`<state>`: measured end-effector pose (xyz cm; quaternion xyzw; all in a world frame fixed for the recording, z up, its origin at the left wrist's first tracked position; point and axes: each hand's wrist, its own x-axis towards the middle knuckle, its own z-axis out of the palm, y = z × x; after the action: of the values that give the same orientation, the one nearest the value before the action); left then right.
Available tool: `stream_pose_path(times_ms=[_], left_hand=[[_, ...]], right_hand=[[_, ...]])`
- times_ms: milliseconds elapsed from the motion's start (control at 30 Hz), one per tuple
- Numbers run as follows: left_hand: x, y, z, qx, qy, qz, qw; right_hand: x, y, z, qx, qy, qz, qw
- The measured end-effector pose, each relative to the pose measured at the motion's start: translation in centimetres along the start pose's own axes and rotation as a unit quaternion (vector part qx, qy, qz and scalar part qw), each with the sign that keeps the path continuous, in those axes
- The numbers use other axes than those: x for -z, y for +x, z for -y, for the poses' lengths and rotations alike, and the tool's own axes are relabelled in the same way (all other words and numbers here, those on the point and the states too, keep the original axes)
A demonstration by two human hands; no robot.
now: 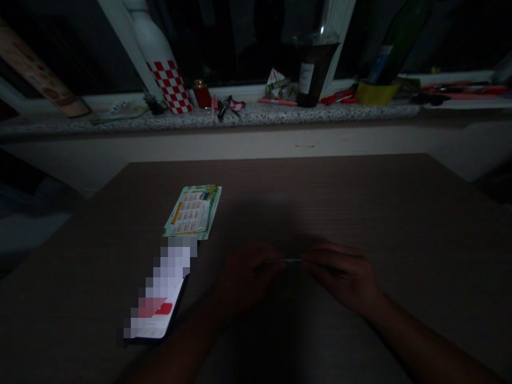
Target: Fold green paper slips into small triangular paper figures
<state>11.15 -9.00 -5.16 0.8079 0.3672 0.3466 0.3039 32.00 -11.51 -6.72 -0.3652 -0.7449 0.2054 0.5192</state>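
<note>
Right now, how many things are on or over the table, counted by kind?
Calendar card: 1
Phone: 1
Thin pale piece, pinched between left hand and right hand: 1
Total: 3

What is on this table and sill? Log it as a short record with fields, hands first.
light: very dim
left hand: low over the table, fingers pinching one end of the thin strip
right hand: fingers pinching the strip's other end
table: dark wood grain
phone: lies left of the hands, screen lit
printed card: flat, just beyond the phone
windowsill: checkered bottle, dark bottle, tape roll, small clutter
unclear: what the strip is
</note>
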Motion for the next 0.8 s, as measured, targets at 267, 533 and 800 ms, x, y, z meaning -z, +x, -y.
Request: stream_pose_path(times_ms=[267,533,800], left_hand=[[-0.06,0.09,0.1,-0.091,0.016,0.007,0.996],[0.16,0.06,0.51,-0.085,0.045,0.012,0.995],[0.34,0.09,0.34,0.021,0.031,0.014,0.999]], right_hand=[[-0.23,-0.12,-0.13,0.013,-0.012,0.011,1.0],[-0.06,-0.05,-0.27,0.013,-0.016,0.004,1.0],[-0.09,-0.07,-0.36,0.005,-0.009,-0.015,1.0]])
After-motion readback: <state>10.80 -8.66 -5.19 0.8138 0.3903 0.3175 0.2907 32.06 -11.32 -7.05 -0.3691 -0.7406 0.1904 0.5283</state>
